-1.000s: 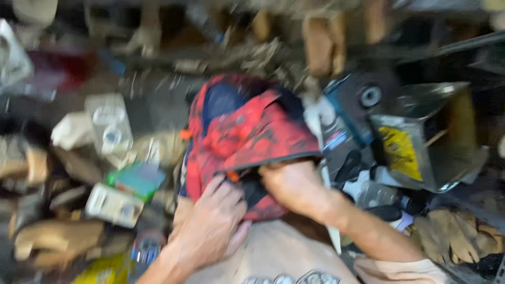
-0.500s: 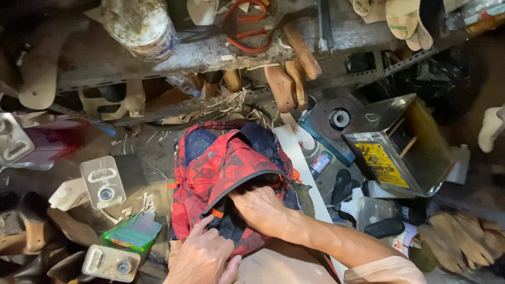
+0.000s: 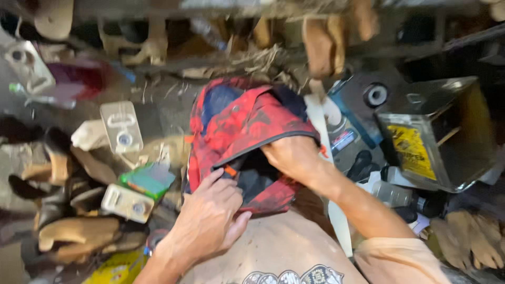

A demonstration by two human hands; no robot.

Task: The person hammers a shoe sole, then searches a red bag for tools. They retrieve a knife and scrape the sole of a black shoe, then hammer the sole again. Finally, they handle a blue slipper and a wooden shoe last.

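Observation:
A red and dark blue patterned backpack (image 3: pixel 244 123) lies on the cluttered ground in front of me, its top pocket open. My left hand (image 3: pixel 210 215) pinches the near edge of the opening by an orange zip pull (image 3: pixel 230 171). My right hand (image 3: pixel 289 155) grips the far rim of the opening, fingers tucked under the flap. The dark lining (image 3: pixel 255 179) shows between the two hands.
A square metal tin (image 3: pixel 439 134) with a yellow label lies at the right. White plastic jerrycans (image 3: pixel 122 126) and a green box (image 3: pixel 147 179) lie at the left, next to wooden shoe lasts (image 3: pixel 79 234). A low shelf with more lasts (image 3: pixel 321 42) runs along the top.
The view has tilted down and shaken. My left hand has moved up from below onto the bag's opening. My right hand keeps its hold on the flap.

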